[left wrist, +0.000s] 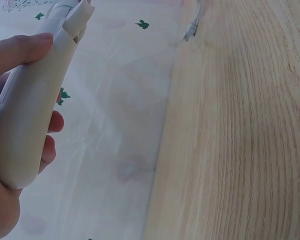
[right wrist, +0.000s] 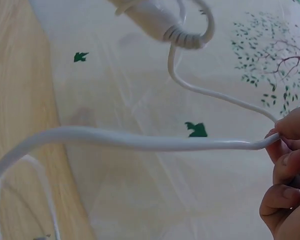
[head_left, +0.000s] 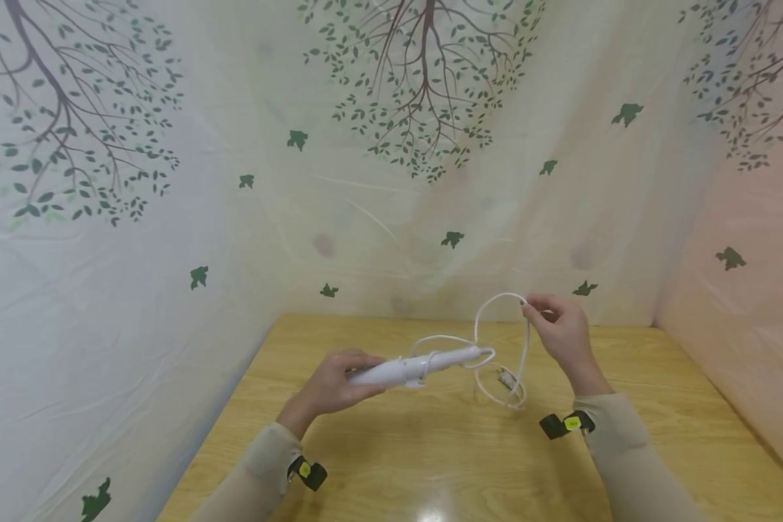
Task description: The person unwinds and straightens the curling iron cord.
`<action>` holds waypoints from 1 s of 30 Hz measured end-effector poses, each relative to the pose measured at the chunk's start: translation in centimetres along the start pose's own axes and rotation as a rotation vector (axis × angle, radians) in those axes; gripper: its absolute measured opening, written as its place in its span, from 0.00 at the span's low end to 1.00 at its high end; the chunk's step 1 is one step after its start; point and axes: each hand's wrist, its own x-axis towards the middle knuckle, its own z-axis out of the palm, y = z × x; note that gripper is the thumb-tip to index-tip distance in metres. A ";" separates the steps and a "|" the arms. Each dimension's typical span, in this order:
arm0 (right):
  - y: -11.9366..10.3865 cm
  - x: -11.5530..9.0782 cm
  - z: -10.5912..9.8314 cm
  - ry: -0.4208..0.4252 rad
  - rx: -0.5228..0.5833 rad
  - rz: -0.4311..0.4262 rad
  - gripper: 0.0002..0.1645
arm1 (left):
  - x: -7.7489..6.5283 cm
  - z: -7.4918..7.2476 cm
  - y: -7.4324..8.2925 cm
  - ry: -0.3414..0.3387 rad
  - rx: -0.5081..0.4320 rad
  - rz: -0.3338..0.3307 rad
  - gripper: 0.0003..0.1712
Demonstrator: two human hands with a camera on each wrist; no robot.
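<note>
My left hand [head_left: 339, 378] grips the rounded thick end of a white, wand-shaped electric appliance [head_left: 398, 373], thumb along one side in the left wrist view. The appliance is held above the table, its narrow end pointing right. From its ribbed cord end [right wrist: 182, 37] runs a white cord [head_left: 501, 295], and one turn of it passes around the body. Thumb and fingertips of my right hand [head_left: 561, 333] pinch this cord, raising a loop. Below the loop hangs the two-pin plug [head_left: 507, 378], also visible in the left wrist view.
Beneath both hands is a wood-grain table [head_left: 391, 464]. Pale sheeting [head_left: 391, 268] printed with trees and green leaves hangs behind the table and along its left and right sides. A dark camera mount [head_left: 568, 424] sits on each sleeved wrist.
</note>
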 end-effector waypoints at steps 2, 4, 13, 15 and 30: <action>0.8 -0.1 0.2 -0.005 -0.029 0.022 0.12 | 0.0 0.0 0.1 -0.002 -0.006 0.004 0.23; 1.6 -0.2 0.3 -0.024 -0.057 0.051 0.13 | 0.0 0.1 0.1 -0.003 -0.009 0.007 0.23; 3.8 -1.2 1.0 -0.131 -0.183 0.094 0.11 | 0.0 0.2 0.1 0.013 -0.027 0.029 0.23; 4.3 -1.4 1.3 -0.156 -0.195 0.083 0.10 | 0.1 0.2 0.1 0.021 -0.035 0.034 0.23; 6.0 -3.7 2.3 -0.393 -0.267 0.061 0.06 | 0.4 -0.3 0.0 0.094 -0.025 0.054 0.21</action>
